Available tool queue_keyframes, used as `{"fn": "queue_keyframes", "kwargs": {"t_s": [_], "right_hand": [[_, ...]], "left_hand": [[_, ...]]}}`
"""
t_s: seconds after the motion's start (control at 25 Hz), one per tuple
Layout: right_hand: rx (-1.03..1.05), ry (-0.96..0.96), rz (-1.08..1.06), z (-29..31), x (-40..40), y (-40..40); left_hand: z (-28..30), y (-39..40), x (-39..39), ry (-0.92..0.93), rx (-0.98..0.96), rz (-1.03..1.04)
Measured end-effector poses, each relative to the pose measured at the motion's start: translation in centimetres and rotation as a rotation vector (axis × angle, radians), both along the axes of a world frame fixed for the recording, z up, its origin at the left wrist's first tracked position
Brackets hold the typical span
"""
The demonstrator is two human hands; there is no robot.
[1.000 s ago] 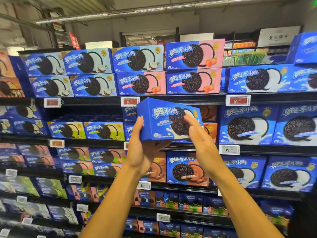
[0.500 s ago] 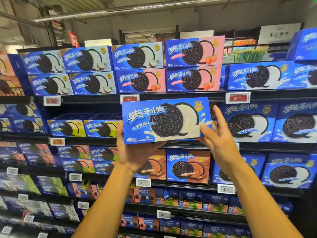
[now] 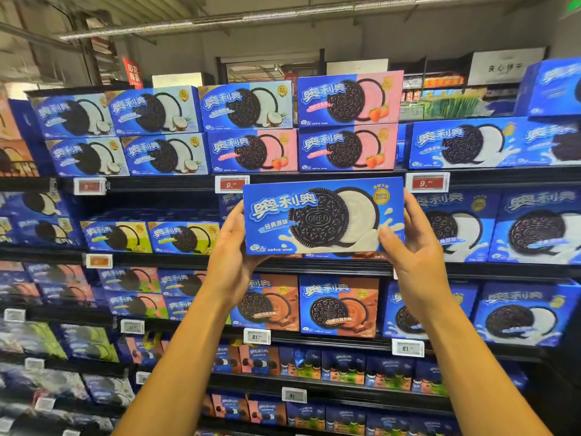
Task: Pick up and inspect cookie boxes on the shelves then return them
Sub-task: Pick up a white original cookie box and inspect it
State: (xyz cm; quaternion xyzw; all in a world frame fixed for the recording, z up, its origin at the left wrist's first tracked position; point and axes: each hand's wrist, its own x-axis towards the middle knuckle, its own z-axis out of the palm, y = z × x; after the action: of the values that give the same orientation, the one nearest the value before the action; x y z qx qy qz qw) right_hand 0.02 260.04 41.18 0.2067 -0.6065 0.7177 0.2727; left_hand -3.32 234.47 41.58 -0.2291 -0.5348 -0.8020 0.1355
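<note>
I hold a blue cookie box with a black-and-white cookie picture, front face toward me, level with the second shelf. My left hand grips its left end from behind and below. My right hand grips its right end, thumb on the front lower corner. The box hides the shelf slot behind it.
Shelves of cookie boxes fill the view: coconut boxes and pink strawberry boxes on top, yellow-green boxes to the left, brown chocolate boxes below, larger blue boxes to the right. Price tags line the shelf edges.
The box turned from edge-on to face-on, then shifted right and settled level. Both hands moved right with it and now hold its two ends.
</note>
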Motion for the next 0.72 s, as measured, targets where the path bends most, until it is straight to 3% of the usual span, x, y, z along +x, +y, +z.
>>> {"fn": "queue_keyframes", "kwargs": {"t_s": [0.2, 0.36, 0.72], "right_hand": [[-0.075, -0.036, 0.014, 0.2, 0.3, 2.2], [-0.172, -0.076, 0.154, 1.2, 0.1, 5.2], [-0.209, -0.136, 0.157, 2.6, -0.9, 11.7]], "left_hand": [[0.8, 1.1, 0.4, 0.020, -0.079, -0.073], [1.5, 3.3, -0.2, 0.007, -0.147, -0.037], [2.1, 10.1, -2.6, -0.017, -0.057, -0.114]]}}
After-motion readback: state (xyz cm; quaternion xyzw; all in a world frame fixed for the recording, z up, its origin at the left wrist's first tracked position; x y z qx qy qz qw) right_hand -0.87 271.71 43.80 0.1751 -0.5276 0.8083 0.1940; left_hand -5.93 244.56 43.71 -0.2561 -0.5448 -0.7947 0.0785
